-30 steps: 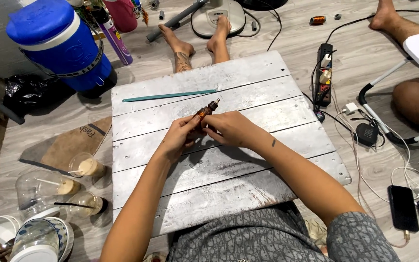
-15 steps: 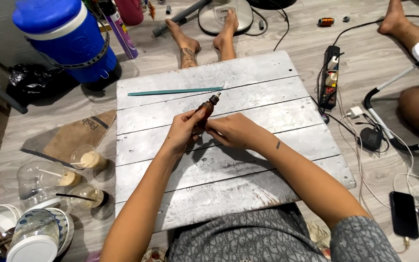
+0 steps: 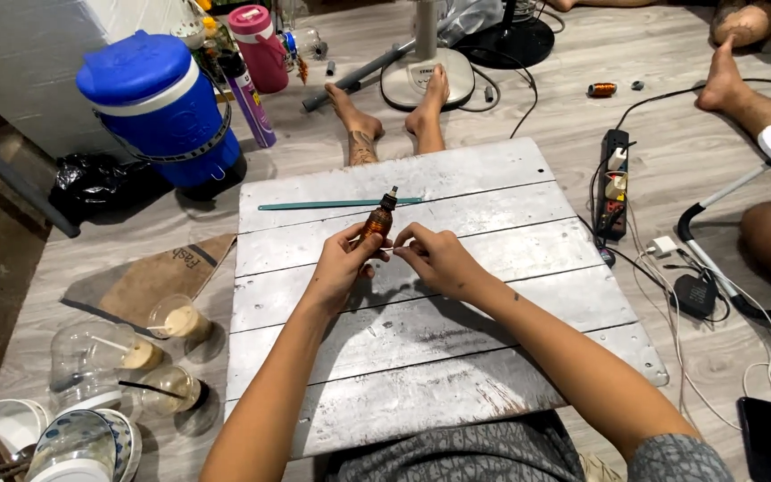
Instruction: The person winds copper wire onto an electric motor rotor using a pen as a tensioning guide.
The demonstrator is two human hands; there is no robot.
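We sit on the floor with a whitewashed plank board across our lap, and nearly all of it lies bare. Off its far left corner stands a big blue cooler jug; off its right edge a black power strip trails cables. Near the board's far edge lies a long teal stick, untouched, running parallel to that edge.

Above the middle of the board, a little toward the far edge, our left hand grips a small amber bottle around its lower body, tilted with its dark cap end pointing away from us. Our right hand is pinched close against the bottle's lower end, fingertips together on something too small to make out, perhaps a label edge.

We judge the work to be at an early stage: the cap looks on, nothing has been poured or laid out, and the stick waits.
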